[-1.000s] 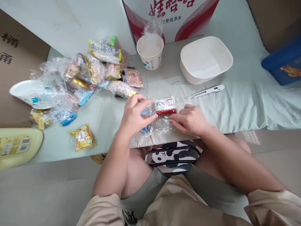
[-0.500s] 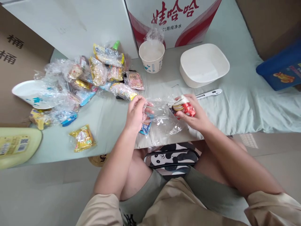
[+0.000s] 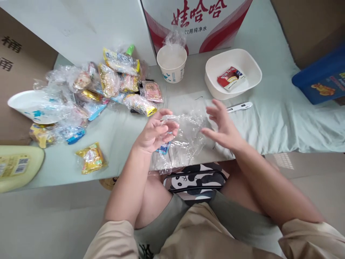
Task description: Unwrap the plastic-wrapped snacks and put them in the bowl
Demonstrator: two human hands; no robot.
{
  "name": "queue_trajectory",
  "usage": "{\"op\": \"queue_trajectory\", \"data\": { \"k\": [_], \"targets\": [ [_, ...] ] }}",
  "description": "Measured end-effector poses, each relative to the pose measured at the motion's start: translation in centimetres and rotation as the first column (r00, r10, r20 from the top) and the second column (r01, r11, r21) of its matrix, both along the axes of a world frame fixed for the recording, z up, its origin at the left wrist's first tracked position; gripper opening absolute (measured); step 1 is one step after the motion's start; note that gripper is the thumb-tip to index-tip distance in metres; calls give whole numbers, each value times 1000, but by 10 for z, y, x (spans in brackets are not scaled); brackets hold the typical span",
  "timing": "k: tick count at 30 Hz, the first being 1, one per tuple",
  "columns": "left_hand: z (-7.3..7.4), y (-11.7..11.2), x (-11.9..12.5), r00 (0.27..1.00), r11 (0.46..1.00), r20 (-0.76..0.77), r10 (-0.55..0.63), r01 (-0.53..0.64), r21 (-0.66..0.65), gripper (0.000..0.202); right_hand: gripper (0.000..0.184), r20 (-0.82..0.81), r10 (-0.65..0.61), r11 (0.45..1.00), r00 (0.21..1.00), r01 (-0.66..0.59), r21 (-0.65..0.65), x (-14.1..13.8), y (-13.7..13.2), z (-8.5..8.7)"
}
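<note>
My left hand pinches the edge of a crumpled clear plastic bag that lies on the table's front edge. A small blue packet shows through the bag under that hand. My right hand hovers just right of the bag with fingers spread and nothing in it. A red snack packet lies inside the white square bowl at the back.
A pile of wrapped snacks covers the left of the table, with a yellow packet apart near the front. A paper cup, a white pen-like tool, a paper plate, a red-and-white carton and a blue box stand around.
My right hand held the red snack packet pulled out of the bag; the packet now lies in the white bowl and the hand is back by the bag, empty.
</note>
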State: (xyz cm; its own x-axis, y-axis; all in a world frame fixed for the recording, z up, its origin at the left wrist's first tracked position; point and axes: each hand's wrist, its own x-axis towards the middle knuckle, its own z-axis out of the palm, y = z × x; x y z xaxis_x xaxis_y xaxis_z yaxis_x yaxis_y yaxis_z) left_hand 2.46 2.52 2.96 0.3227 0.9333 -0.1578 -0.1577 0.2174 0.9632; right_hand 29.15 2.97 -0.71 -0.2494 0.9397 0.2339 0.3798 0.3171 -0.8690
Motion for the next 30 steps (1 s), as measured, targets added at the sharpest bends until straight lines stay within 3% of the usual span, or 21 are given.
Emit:
{"op": "queue_trajectory", "data": {
  "k": [2, 4, 7, 11, 16, 18, 24, 30],
  "targets": [
    [-2, -1, -1, 1000, 1000, 4, 5, -5, 1, 50, 84, 170, 106, 994, 980, -108, -1, -10, -3, 2],
    [-2, 0, -4, 1000, 999, 5, 30, -29, -15, 47, 67, 224, 146, 989, 964, -141, -39, -17, -3, 6],
    [3, 4, -16, 1000, 995, -8, 30, -31, -92, 48, 53, 45, 130, 979, 991, -121, -163, -18, -1, 9],
    [7, 5, -41, 993, 983, -118, -30, 8, -182, 63, 50, -161, -71, 961, 984, 24, -275, -11, 4, 7],
    [-2, 6, -48, 969, 970, -86, 230, -235, -57, 58, 47, -156, -135, 930, 979, 71, -361, -8, 3, 8],
    [-7, 7, -40, 969, 970, -77, 234, -238, -56, 57, 51, -159, -117, 924, 980, 49, -378, -10, 1, 11],
    [-17, 12, -16, 976, 980, -104, 193, -197, -31, 51, 49, -210, 14, 964, 978, -69, -256, -14, -2, 14],
    [-8, 6, -23, 941, 947, 195, 278, -302, 107, 61, 42, -398, -74, 990, 914, 21, -136, -10, 1, 6]
  ]
}}
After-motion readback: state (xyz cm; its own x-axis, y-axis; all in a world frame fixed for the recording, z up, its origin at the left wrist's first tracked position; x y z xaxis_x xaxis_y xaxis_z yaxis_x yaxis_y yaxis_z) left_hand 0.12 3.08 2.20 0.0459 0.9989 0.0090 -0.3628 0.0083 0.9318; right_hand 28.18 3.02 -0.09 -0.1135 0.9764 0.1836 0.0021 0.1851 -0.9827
